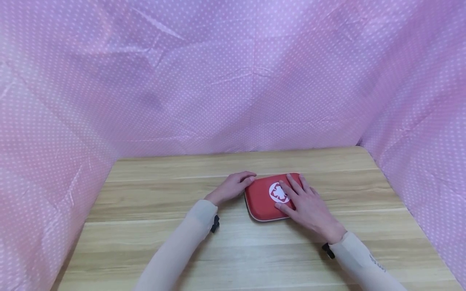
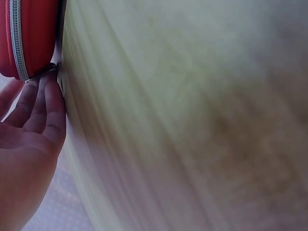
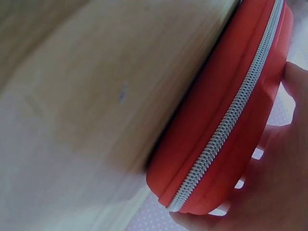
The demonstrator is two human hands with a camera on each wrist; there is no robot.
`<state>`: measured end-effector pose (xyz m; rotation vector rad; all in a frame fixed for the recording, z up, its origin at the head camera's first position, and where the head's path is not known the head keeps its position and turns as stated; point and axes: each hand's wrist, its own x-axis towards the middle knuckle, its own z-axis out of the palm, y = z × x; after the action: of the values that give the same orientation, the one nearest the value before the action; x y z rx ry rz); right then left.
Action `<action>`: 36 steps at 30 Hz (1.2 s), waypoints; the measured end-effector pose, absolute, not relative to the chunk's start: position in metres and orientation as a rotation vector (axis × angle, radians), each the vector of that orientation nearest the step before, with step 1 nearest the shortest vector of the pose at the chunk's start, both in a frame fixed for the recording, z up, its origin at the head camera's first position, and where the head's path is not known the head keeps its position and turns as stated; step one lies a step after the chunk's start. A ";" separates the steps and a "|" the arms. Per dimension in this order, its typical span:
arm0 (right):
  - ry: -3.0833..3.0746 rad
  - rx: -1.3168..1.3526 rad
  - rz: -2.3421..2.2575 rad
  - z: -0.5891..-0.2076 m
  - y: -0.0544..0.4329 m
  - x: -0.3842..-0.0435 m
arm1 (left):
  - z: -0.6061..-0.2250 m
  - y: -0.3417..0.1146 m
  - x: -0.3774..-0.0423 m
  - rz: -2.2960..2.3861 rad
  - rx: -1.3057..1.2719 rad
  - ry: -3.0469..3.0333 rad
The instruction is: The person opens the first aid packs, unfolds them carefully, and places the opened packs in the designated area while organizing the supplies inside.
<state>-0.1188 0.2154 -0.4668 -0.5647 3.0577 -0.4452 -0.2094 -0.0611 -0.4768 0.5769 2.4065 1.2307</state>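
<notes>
A red zippered first-aid case [image 1: 260, 200] with a white cross emblem lies flat on the wooden table. At its far left corner is my left hand [image 1: 233, 186], thumb and fingers around the zipper pull [image 2: 48, 69]; the fingertips are partly hidden by the case. Across the case's right part rests my right hand [image 1: 309, 206], fingers spread and fairly straight, covering part of the emblem. The silver zipper [image 3: 226, 120] looks closed along the side seen in the right wrist view.
The light wooden tabletop [image 1: 145, 194] extends around the case. Pink dotted cloth [image 1: 233, 81] hangs behind the table and along both sides. Dark straps [image 1: 215, 223] show at the wrists below the beige sleeves.
</notes>
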 end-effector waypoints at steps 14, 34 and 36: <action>3.047 -0.565 -0.435 -0.466 0.215 -0.116 | -0.483 -0.074 -0.213 1.197 0.644 2.444; 3.000 -0.606 -0.394 -0.462 0.217 -0.114 | -0.476 -0.077 -0.209 0.829 0.776 2.840; 3.008 -0.606 -0.381 -0.463 0.218 -0.114 | -0.474 -0.078 -0.208 0.788 0.797 2.857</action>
<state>-0.1143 0.2179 -0.4629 -0.6061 3.0080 -0.3815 -0.2084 -0.0780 -0.4744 0.7975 2.8571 0.7877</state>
